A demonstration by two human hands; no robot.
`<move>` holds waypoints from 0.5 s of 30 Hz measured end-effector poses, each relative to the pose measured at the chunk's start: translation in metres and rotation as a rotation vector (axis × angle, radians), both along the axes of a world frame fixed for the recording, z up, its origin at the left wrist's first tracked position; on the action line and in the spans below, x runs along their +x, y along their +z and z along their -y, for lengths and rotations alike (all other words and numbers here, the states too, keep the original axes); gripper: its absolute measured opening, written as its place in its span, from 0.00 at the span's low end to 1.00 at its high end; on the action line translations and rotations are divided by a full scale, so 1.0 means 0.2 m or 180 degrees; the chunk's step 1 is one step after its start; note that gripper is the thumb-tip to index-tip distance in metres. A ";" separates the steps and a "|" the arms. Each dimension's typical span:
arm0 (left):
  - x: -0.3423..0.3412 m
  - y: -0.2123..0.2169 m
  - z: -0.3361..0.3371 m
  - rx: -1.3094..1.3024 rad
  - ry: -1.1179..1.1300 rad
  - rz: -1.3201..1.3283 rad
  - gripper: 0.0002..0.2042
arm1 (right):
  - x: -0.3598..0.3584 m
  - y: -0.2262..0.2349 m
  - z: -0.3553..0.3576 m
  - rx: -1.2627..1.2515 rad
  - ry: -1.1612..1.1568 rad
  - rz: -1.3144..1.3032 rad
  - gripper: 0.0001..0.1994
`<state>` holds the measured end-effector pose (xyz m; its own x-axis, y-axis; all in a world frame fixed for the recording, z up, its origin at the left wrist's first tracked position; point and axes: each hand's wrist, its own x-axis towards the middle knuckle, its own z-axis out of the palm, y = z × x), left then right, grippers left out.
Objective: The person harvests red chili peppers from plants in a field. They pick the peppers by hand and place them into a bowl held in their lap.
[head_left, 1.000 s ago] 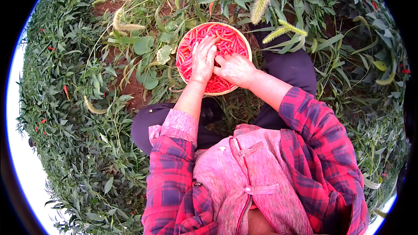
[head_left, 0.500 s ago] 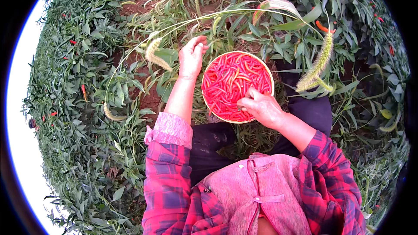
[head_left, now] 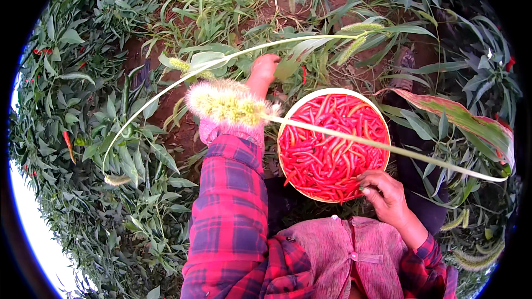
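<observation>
A round bucket (head_left: 284,170) with a pale yellow rim is heaped with red chili peppers (head_left: 332,141). My right hand (head_left: 386,198) is at its near right rim, thumb and fingers pinched together. A tiny green bit shows at those fingertips; what it belongs to is unclear. Beyond the bucket's far left side, my left hand (head_left: 264,68) reaches low among leaves, its fingers curled in. Whatever they hold, if anything, is hidden. A red chili (head_left: 304,75) hangs just right of that hand, apart from it. A fuzzy grass seed head (head_left: 224,102) covers part of my left wrist.
Leafy chili plants (head_left: 111,149) with scattered red pods line the left; more plants (head_left: 487,77) grow on the right. A long grass stem (head_left: 388,147) crosses in front of the bucket. A reddish-green blade (head_left: 460,119) bends in at right. Weeds cover reddish soil ahead.
My right hand has moved from over the peppers to the near right rim. My left arm has stretched forward among the leaves. The view has shifted, and a seed head now crosses my left wrist.
</observation>
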<state>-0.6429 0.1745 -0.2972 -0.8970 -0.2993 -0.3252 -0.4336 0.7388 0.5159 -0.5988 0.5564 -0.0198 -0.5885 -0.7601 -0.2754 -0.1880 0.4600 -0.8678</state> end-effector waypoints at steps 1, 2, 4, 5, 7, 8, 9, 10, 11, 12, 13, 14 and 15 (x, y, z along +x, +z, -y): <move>0.01 0.01 0.02 0.0033 0.0323 0.0434 0.13 | -0.01 -0.01 0.00 0.0014 0.0007 0.0012 0.08; 0.03 0.00 0.03 -0.0248 0.0347 0.0442 0.13 | 0.00 -0.02 0.00 0.0047 -0.0070 0.0041 0.08; -0.02 0.04 0.06 -0.0747 0.0426 0.0786 0.14 | -0.03 -0.02 0.01 0.0114 -0.0124 0.0118 0.08; 0.02 0.02 0.15 -0.0876 0.0492 0.0629 0.13 | -0.04 -0.01 0.01 0.0120 -0.0109 0.0173 0.08; -0.02 0.06 0.28 -0.0285 0.0823 0.0784 0.17 | -0.04 -0.04 -0.01 0.0168 -0.0062 0.0175 0.08; 0.02 0.06 0.38 0.0258 0.0784 0.0687 0.17 | -0.04 -0.03 -0.01 0.0159 0.0007 0.0174 0.08; 0.06 0.06 0.45 0.0778 0.0742 0.0584 0.17 | -0.04 -0.03 0.00 0.0129 0.0069 0.0179 0.08; -0.02 0.13 0.44 0.0919 0.0376 0.1033 0.17 | -0.04 -0.03 -0.01 0.0172 0.0049 0.0218 0.08; -0.08 0.20 0.43 0.0615 -0.0217 0.1176 0.16 | -0.05 -0.03 -0.01 0.0211 0.0030 0.0255 0.08; -0.21 0.36 0.33 0.0194 -0.0499 0.1209 0.16 | -0.05 -0.02 -0.02 0.0275 -0.0046 0.0272 0.08; -0.25 0.56 0.23 -0.0267 -0.0684 0.1275 0.15 | -0.05 -0.01 -0.03 0.0244 -0.0039 0.0321 0.09; -0.30 0.65 0.14 -0.0470 -0.0956 0.0873 0.15 | -0.04 -0.01 -0.03 0.0249 -0.0050 0.0341 0.09; -0.34 0.72 0.05 -0.0668 -0.1226 0.0469 0.14 | -0.04 0.00 -0.03 0.0253 -0.0066 0.0366 0.09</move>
<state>-0.7114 0.1646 -0.1527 -0.9046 -0.0263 -0.4256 -0.1645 0.9423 0.2915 -0.6066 0.5623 -0.0199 -0.5649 -0.7212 -0.4009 -0.0790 0.5309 -0.8437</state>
